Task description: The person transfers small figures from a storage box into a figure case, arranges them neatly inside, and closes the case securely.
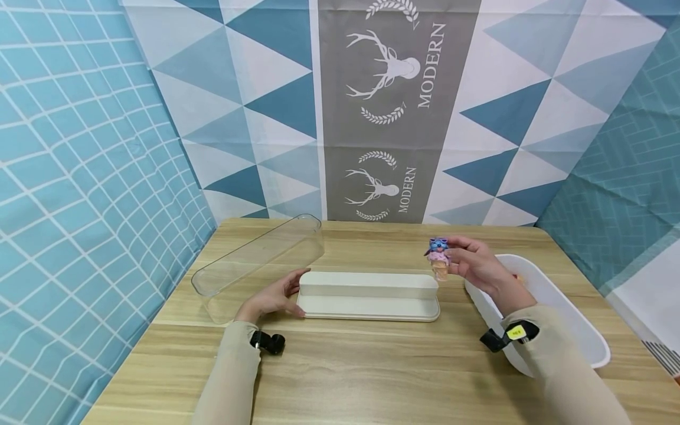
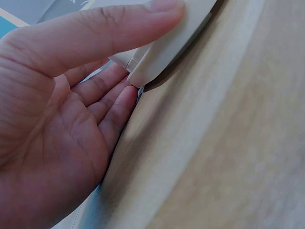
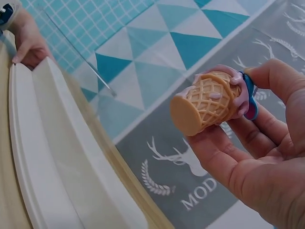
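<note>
White stand: long axis left-right
Right grip: pinches figurine near stand's right end
Left grip: clasps left end

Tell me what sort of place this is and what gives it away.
Probably a small staged tabletop workspace, perhaps set up for recording handwork: creased, patterned sheets hang behind and beside a wooden table, and a pair of black wrist-worn devices is in view.
</note>
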`<move>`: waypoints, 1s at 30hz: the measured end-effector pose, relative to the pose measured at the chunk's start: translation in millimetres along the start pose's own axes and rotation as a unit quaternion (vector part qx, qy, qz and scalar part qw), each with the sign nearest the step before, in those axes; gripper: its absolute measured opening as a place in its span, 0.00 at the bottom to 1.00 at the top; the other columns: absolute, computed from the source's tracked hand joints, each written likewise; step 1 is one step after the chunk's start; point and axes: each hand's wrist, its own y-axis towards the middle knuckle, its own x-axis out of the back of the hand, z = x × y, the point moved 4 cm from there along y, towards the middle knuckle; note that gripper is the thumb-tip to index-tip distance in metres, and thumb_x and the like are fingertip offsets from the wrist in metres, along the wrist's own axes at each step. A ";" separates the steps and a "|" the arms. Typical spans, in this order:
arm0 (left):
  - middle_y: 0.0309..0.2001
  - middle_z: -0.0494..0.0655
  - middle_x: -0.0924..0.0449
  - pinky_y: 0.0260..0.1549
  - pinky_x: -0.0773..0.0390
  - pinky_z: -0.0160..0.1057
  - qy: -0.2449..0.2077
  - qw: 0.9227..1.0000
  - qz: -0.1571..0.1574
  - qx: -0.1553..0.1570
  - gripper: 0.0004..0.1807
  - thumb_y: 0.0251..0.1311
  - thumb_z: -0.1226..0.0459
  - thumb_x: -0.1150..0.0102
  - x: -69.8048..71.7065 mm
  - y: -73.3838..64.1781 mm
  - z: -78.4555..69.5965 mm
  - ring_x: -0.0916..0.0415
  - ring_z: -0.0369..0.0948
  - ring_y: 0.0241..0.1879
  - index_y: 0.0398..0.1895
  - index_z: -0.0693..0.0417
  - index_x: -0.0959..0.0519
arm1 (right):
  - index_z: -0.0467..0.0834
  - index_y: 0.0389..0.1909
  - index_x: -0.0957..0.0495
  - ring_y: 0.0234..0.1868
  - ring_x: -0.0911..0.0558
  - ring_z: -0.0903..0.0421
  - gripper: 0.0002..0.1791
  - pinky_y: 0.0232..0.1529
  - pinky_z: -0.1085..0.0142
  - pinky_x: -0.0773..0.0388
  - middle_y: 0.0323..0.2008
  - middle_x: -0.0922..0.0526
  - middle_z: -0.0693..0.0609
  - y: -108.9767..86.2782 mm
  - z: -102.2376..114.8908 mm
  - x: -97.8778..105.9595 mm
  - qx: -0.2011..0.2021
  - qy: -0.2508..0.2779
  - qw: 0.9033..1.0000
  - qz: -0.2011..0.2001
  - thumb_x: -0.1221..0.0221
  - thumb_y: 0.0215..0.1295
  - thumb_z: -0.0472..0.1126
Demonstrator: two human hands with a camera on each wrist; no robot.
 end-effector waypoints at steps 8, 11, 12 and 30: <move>0.77 0.65 0.59 0.70 0.44 0.51 0.002 1.000 0.002 -0.004 0.62 0.44 0.81 0.28 1.5 -0.4 0.8 0.54 0.61 0.74 0.79 0.61 0.58 | 0.50 0.44 0.15 0.42 0.17 0.58 0.21 0.43 0.66 0.17 0.44 0.19 0.51 9.3 -11.3 -16.7 0.011 0.024 1.000 0.017 0.53 0.72 0.27; 0.77 0.65 0.58 0.70 0.43 0.50 0.003 1.000 0.001 -0.004 0.62 0.44 0.81 0.28 1.6 -0.3 1.2 0.53 0.60 0.74 0.79 0.62 0.58 | 0.49 0.45 0.15 0.43 0.17 0.57 0.22 0.43 0.66 0.17 0.44 0.19 0.50 12.7 -17.2 -22.7 0.023 0.044 0.998 0.039 0.54 0.71 0.25; 0.77 0.65 0.58 0.70 0.42 0.50 0.003 1.000 0.001 -0.004 0.62 0.44 0.82 0.28 1.5 -0.2 1.2 0.53 0.60 0.74 0.79 0.62 0.58 | 0.49 0.46 0.15 0.43 0.17 0.57 0.22 0.43 0.66 0.17 0.45 0.19 0.50 13.8 -19.5 -24.2 0.024 0.049 0.998 0.043 0.54 0.71 0.25; 0.77 0.65 0.57 0.69 0.40 0.50 0.002 1.000 0.004 -0.003 0.62 0.44 0.82 0.28 1.4 0.2 0.9 0.52 0.61 0.74 0.79 0.62 0.58 | 0.51 0.46 0.15 0.43 0.18 0.57 0.23 0.42 0.66 0.17 0.44 0.22 0.49 29.4 -59.4 -61.9 0.020 0.076 0.994 0.070 0.52 0.68 0.24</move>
